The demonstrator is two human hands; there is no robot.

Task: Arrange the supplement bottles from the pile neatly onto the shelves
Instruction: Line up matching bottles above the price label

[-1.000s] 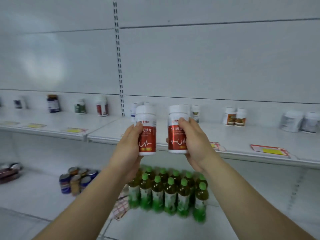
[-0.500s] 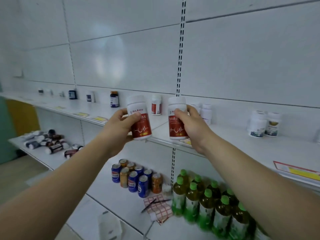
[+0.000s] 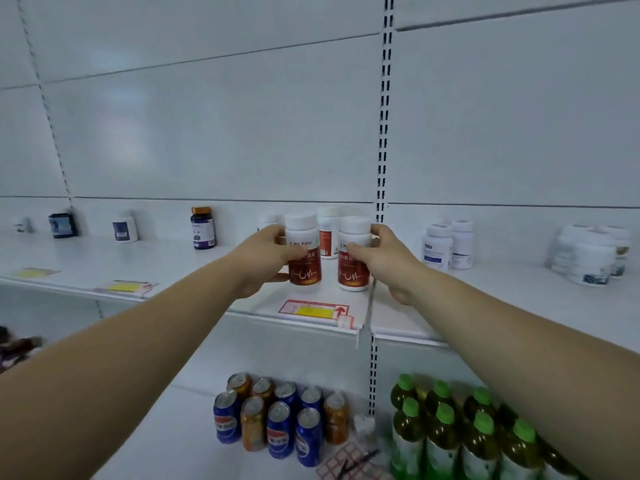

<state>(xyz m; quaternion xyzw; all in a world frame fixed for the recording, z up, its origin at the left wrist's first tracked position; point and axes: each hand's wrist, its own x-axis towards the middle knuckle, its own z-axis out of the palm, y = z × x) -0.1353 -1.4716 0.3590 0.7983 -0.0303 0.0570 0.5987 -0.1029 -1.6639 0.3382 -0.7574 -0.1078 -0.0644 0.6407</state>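
We've got each hand — left hand [image 3: 268, 259], right hand [image 3: 388, 259] — gripping a red-label bottle [image 3: 304, 252] near the shelf [image 3: 415, 317] front edge; sloppy release could tip them off.

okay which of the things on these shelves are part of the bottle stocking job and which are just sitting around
Job: left hand with red-label bottle; right hand with second red-label bottle; upper shelf.

Lying about: soda cans; green-capped drink bottles.
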